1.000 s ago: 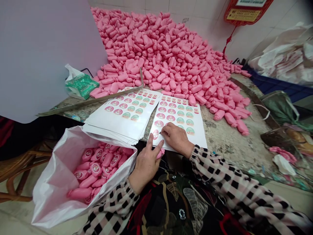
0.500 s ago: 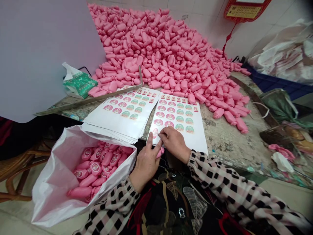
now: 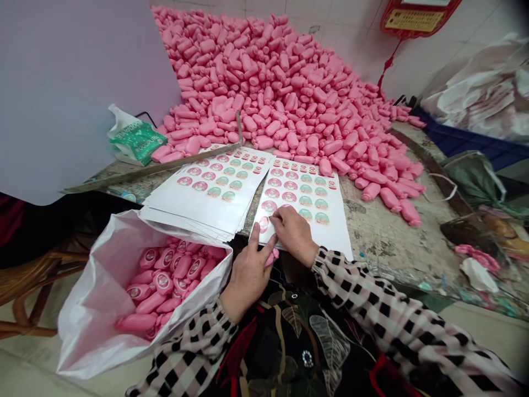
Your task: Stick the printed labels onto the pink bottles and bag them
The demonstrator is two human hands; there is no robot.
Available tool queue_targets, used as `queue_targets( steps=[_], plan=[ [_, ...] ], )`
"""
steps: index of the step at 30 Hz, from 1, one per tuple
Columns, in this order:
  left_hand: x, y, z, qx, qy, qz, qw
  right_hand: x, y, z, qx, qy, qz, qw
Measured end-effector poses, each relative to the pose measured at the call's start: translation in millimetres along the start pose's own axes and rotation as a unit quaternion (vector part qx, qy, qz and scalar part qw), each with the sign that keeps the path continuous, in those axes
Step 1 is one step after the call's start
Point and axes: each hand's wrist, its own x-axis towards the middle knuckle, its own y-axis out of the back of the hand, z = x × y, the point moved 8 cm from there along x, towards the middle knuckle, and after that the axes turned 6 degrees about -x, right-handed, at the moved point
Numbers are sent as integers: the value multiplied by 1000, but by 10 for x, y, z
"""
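My left hand [image 3: 247, 275] grips a small pink bottle [image 3: 271, 257], mostly hidden by my fingers, at the near edge of a white sheet of round labels [image 3: 330, 231]. My right hand [image 3: 292, 231] rests on that sheet, its fingertips beside a round pink label [image 3: 263, 223]. A stack of similar label sheets [image 3: 206, 212] lies to the left. Labelled pink bottles [image 3: 162, 283] fill a white plastic bag [image 3: 88, 325] below my left forearm. A large heap of unlabelled pink bottles [image 3: 264, 71] covers the back of the worn table [image 3: 384, 242].
A long wooden strip [image 3: 165, 165] lies along the stack's far side, near a green packet [image 3: 133, 142]. A lilac board [image 3: 74, 94] stands at left, and a wicker chair [image 3: 28, 292] sits beside the bag. White sacks [image 3: 483, 94] lie at right.
My right hand has shifted slightly up the sheet, toward the round label. My left hand stays nearly in place with the bottle.
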Motion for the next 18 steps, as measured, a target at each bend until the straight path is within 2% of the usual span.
queue_targets(
  steps=[6,13,18],
  plan=[
    [9,9,2,1,3,-10,1000,-87,15,3,12,10,-24,1000],
    [6,0,10,32,10,-15,999,-54,-14,-14,15,4,-14,1000],
    [0,-3,15,44,20,-20,999,-5,-25,10,3,-34,-20,999]
  ],
)
